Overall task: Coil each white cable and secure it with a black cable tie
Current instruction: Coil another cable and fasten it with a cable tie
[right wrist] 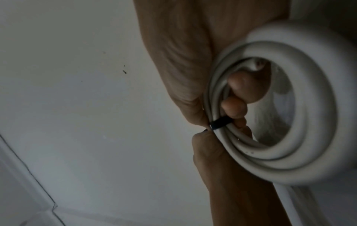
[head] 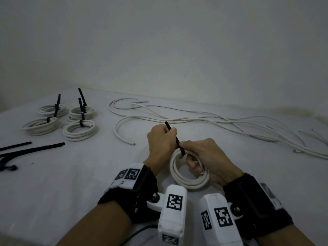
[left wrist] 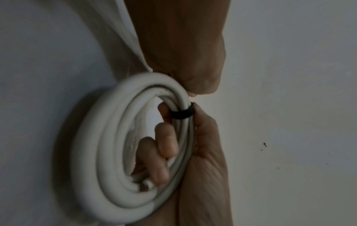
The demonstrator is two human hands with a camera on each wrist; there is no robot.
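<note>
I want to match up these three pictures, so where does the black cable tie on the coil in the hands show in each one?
Head: black cable tie just below centre, slanting up-left from the coil.
Left wrist: a black band at centre.
Right wrist: a band right of centre.
Shared landmark: the white coil it wraps.

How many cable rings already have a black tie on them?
5: four tied coils sit far left on the table, and the coil in the hands has one too.

Coil (head: 188,174) I'm holding is looking like smooth matt white plastic sheathing; tie (head: 179,144) is showing matt black plastic; desk (head: 71,174) is looking covered in matt grey-white cloth.
</note>
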